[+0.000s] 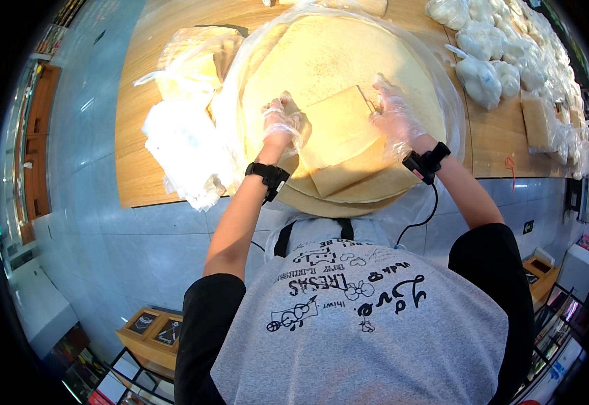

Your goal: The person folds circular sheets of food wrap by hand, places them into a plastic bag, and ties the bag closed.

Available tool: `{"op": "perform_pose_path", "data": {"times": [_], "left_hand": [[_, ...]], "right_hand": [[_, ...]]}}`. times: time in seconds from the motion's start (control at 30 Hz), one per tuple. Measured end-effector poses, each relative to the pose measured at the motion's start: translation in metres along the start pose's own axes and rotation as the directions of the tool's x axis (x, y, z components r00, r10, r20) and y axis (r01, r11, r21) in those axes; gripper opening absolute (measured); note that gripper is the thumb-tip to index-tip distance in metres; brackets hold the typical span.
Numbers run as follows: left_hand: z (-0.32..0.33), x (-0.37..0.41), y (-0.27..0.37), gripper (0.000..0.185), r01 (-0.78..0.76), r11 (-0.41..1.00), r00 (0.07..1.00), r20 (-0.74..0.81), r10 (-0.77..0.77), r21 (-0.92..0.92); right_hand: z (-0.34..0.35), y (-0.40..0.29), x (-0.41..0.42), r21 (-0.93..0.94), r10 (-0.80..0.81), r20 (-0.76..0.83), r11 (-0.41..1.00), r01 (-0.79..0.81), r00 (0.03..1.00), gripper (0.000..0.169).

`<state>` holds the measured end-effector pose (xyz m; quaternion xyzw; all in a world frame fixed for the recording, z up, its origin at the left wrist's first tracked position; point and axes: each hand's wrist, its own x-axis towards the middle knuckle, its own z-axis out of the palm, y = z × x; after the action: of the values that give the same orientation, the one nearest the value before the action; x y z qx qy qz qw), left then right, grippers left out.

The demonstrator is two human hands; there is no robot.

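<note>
A stack of large, round, thin flatbreads (294,55) lies in clear plastic sheeting in front of me. On top is a flatbread folded into a rough rectangle (342,131), its near flap slightly raised. Both my hands wear clear plastic gloves. At the folded piece's left edge is my left hand (280,121), its fingers curled; whether they grip the edge is hidden. Beside the right edge, my right hand (395,114) has its fingers spread, with the thumb side close to or touching the fold.
Left of the stack, on the wooden table (142,126), are bagged folded flatbreads (193,61) and a heap of white plastic bags (183,147). Many tied bags of pale round food (481,76) cover the right side. A red string (511,164) lies near the front edge.
</note>
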<state>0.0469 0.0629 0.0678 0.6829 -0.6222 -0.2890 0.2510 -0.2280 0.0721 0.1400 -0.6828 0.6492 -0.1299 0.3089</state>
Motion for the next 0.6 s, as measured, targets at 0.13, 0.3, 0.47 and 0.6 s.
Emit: {"op": "perform_pose_path", "data": {"times": [0.13,0.3,0.47,0.6], "left_hand": [[0.006,0.001,-0.008,0.043,-0.05,0.998,0.991,-0.123,0.047,-0.025],[0.012,0.001,-0.017,0.042,0.006,0.991,0.994,-0.104,-0.02,-0.137],[0.001,-0.014,0.009,0.039,0.03,0.997,0.992,-0.124,-0.04,-0.078],[0.018,-0.012,-0.006,0.035,-0.054,0.895,0.989,-0.147,-0.013,-0.442]], "right_hand": [[-0.004,0.041,0.008,0.365,0.072,0.106,0.925,-0.106,0.992,0.04],[0.014,0.076,0.014,0.619,-0.166,0.207,0.785,0.002,0.964,0.028],[0.024,0.052,0.018,0.275,-0.107,0.123,0.959,0.07,0.987,0.023],[0.021,0.038,0.012,0.267,-0.118,0.085,0.959,0.091,0.989,0.019]]}}
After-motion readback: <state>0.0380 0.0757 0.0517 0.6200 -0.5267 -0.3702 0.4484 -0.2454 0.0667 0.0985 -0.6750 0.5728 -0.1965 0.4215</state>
